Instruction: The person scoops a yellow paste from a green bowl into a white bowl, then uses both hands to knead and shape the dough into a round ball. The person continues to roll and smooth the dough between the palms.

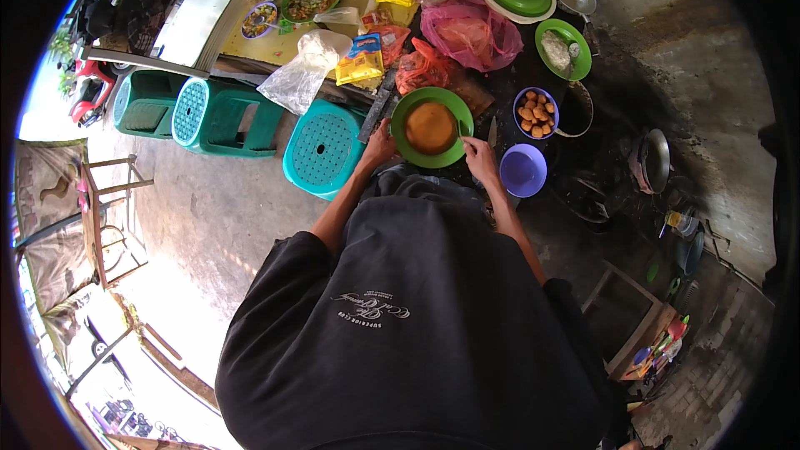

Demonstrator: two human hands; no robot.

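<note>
Before me is a green plastic bowl [406,153] with an orange-brown liquid [431,128] in it. My left hand [380,144] grips its left rim. My right hand [478,155], at the right rim, holds the handle of a green spoon [461,129] that leans inside the bowl. Close to the right hand stands an empty-looking purple bowl [524,170], and above that another purple bowl [536,114] holds browned fried pieces. A knife [493,131] lies between the green bowl and the purple bowls. Red plastic bags [425,67] rest just above the green bowl.
Turquoise plastic stools [324,150] stand at the left. Beyond are a yellow flour packet [360,61], a pink plastic bag [472,34], a green bowl of chopped vegetables [312,3] and a green plate with white paste [578,44]. A dark pan [578,109] and a metal wok [656,161] are at the right.
</note>
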